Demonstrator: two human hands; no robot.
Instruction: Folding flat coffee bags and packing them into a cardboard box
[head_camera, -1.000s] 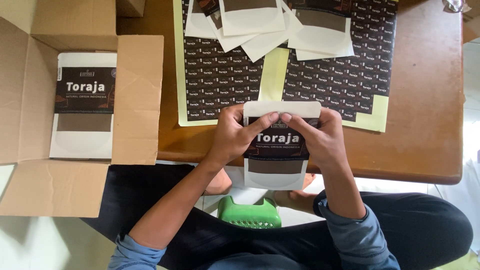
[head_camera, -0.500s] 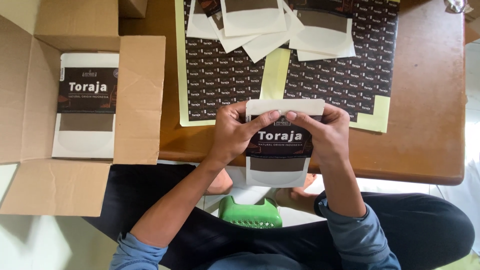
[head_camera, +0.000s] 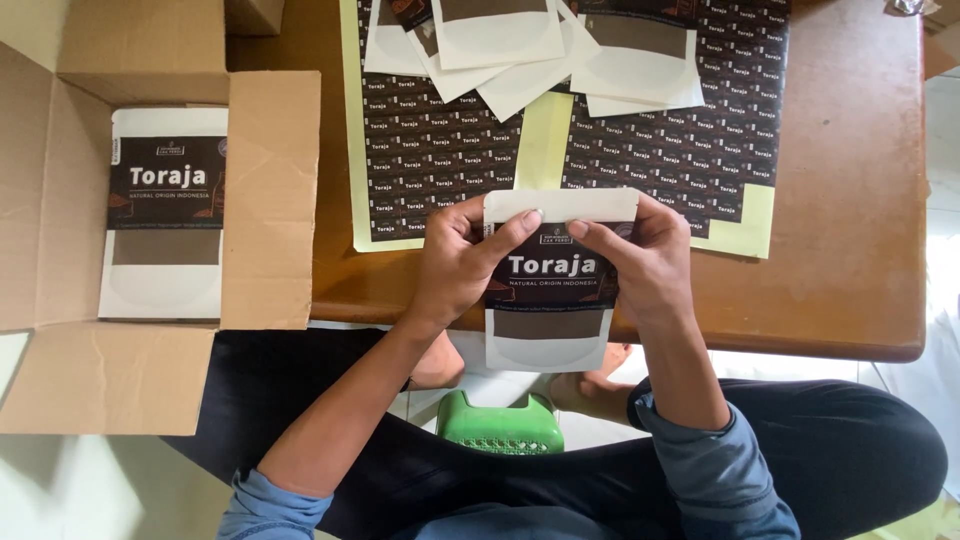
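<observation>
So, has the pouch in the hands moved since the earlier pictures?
Yes, slightly. The pouch has risen toward the sticker sheets: its top edge now lies farther past the table's near edge, and both hands went with it.

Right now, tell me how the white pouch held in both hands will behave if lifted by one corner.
The white pouch looks flat and thin, so it is probably light and may flex. Both hands, left hand and right hand, pinch its upper edge, hinting it droops otherwise. Its smooth face could be slippery.

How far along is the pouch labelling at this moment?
Done: at least one labelled pouch lies in the cardboard box. In hand: left hand and right hand hold a labelled pouch. Left: unlabelled pouches lie on sticker sheets.
</observation>
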